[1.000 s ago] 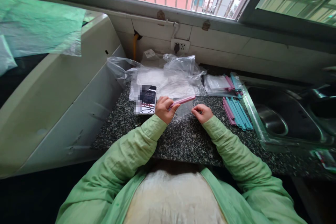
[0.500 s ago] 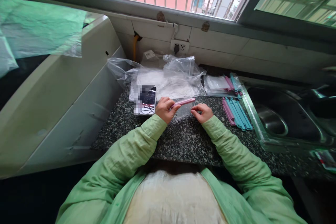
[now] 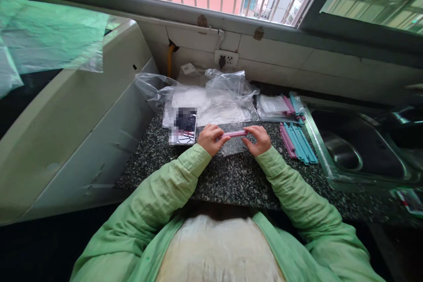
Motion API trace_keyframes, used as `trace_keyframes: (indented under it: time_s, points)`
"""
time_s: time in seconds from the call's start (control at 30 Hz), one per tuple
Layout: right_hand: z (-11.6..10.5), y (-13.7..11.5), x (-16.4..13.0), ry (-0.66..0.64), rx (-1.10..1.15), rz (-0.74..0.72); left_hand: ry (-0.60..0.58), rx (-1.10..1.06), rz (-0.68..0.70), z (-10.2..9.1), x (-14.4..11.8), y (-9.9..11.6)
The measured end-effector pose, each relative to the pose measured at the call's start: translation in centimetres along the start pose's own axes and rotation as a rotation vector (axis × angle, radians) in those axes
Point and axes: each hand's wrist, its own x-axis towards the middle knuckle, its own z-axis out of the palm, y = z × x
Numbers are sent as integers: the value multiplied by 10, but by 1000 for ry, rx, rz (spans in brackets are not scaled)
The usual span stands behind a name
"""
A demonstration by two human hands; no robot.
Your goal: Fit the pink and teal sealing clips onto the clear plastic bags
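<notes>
A long, thin pink bag clip (image 3: 234, 133) is held nearly level between my two hands, above the speckled counter. My left hand (image 3: 209, 140) pinches its left end between thumb and fingers. At the other end, the fingers of my right hand (image 3: 260, 140) close on the tip, the thumb lower down. Under the clip lies a small clear plastic bag (image 3: 232, 146), hard to make out against the stone. To the right, several loose pink and blue bag clips (image 3: 299, 143) lie side by side.
Behind my hands, large clear plastic bags (image 3: 214, 101) spread toward the wall. A phone (image 3: 187, 125) lies left of my left hand. Packed clear bags with clips (image 3: 274, 105) sit at the back right, beside a metal sink (image 3: 363, 141). A pale appliance (image 3: 99, 110) borders the left.
My right hand has risen and taken hold of the clip's right end. The clip has come down slightly and turned more level; my left hand keeps its grip.
</notes>
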Motion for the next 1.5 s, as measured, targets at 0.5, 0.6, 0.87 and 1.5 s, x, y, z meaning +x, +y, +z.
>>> trace_keyframes:
  time_s: [0.5, 0.6, 0.87, 1.5]
  points:
    - [-13, -10, 6, 98, -392, -310, 7, -97, 13, 3, 1, 0]
    - [-13, -17, 5, 99, -382, -362, 17, -121, 15, 4, 1, 0]
    - [-13, -22, 0, -76, -373, -249, -43, -48, 106, 6, 3, 9]
    - [-66, 51, 14, -56, -642, -6, -298, -481, -490, 90, 72, 49]
